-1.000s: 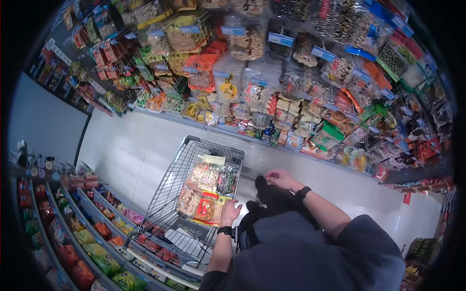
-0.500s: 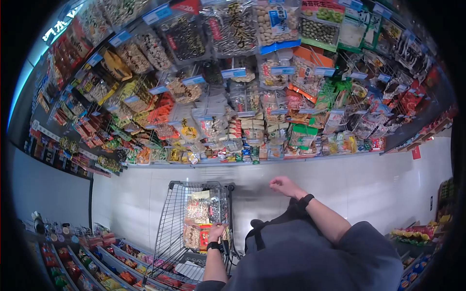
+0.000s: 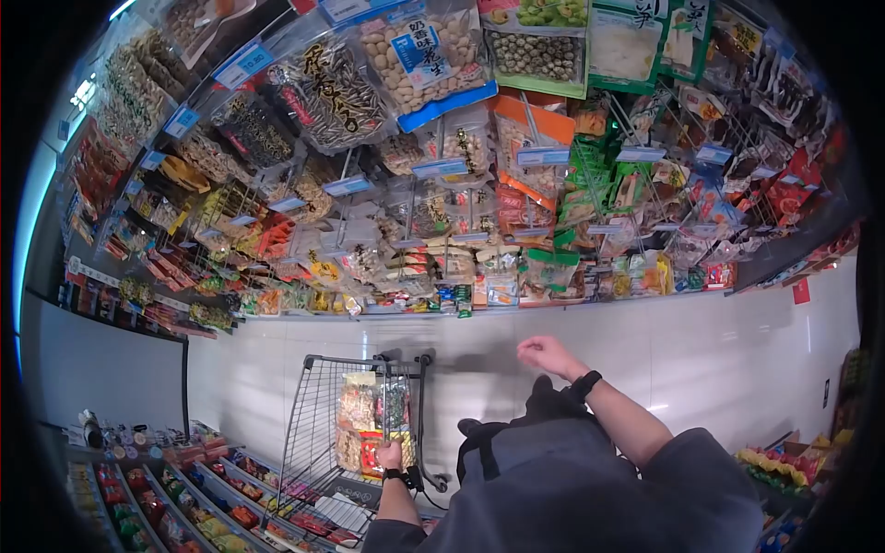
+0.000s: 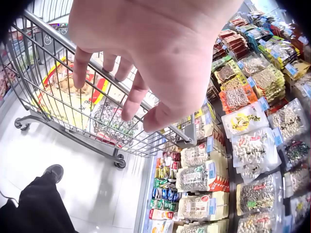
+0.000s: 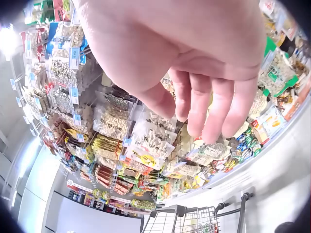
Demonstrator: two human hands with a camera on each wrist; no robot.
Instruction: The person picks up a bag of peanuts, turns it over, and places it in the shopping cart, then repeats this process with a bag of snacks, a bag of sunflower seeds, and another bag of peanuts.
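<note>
My left hand [image 3: 390, 454] is over the side of a wire shopping cart [image 3: 302, 419]. Seen from the left wrist, its loosely bent fingers [image 4: 132, 104] overlap the cart's top rail, and nothing shows between them. Inside the cart lie several clear bags of nuts and seeds [image 3: 358, 401] and a red-and-yellow snack bag [image 4: 68, 80]. Out in front of my body, my right hand [image 3: 546, 355] hangs in the air without holding anything. Its fingers [image 5: 221, 104] droop loosely in the right wrist view, with hanging packets of nuts [image 5: 153, 138] behind them.
Ahead stands a long shelf wall of bagged nuts, including a peanut bag with a blue label [image 3: 424, 55]. Low racks of colourful snack packets [image 3: 175, 502] line the left behind the cart. Pale tiled floor [image 3: 682, 346] runs along the aisle; more packets [image 3: 779, 465] lie at the right.
The view has tilted up and turned right toward the shelves. The cart now appears lower in the view, with my left hand along its side. My right hand stays raised and holds nothing.
</note>
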